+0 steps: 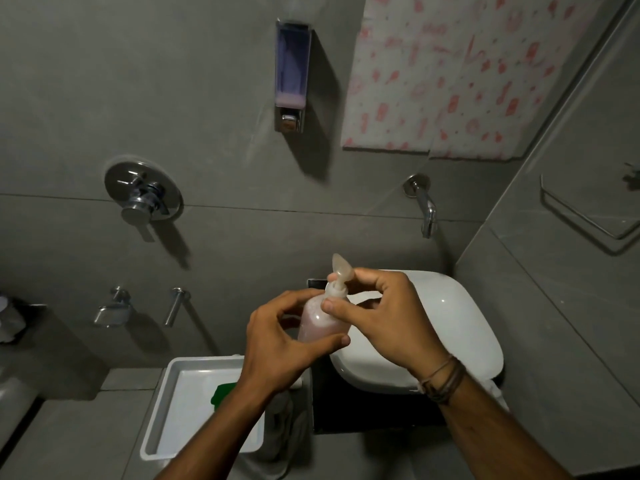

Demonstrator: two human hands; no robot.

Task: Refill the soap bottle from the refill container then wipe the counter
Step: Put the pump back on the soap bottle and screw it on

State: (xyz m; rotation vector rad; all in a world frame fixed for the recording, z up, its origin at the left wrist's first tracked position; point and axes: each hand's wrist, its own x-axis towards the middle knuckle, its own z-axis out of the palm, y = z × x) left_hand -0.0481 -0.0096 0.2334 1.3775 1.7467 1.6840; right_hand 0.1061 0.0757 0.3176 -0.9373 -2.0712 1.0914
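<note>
Two hands on one soap bottle (320, 323) here, held up in the air at the left edge of the white basin (450, 323). The left hand (277, 344) is wrapped round the lower body of the bottle, with its fingers (298, 299) curled round the far side and the thumb across the front. The right hand (384, 317) reaches in from over the basin and pinches the neck collar right under the pump head (341, 268), thumb on the near side, index finger hooked over the top. The bottle is roughly upright, leaning a bit, with the nozzle pointing up and away. There's pinkish foamy liquid filling most of the body. Can't tell if the pump is screwed tight or loose.

Left of the basin and lower down, a white tray (180, 410) sits on the grey surface (86, 438) with something green (223, 393) in it, half hidden by the left forearm. Between the tray and the basin there's a greyish cloth (287, 420), kinda hard to make out. On the wall above the basin is a chrome spout (424, 206), and further up and left of it a wall dispenser (292, 74) with purple liquid. Well left of the basin is a round chrome mixer valve (143, 195). Brown bands (443, 379) sit on the right wrist, over the basin's front edge
</note>
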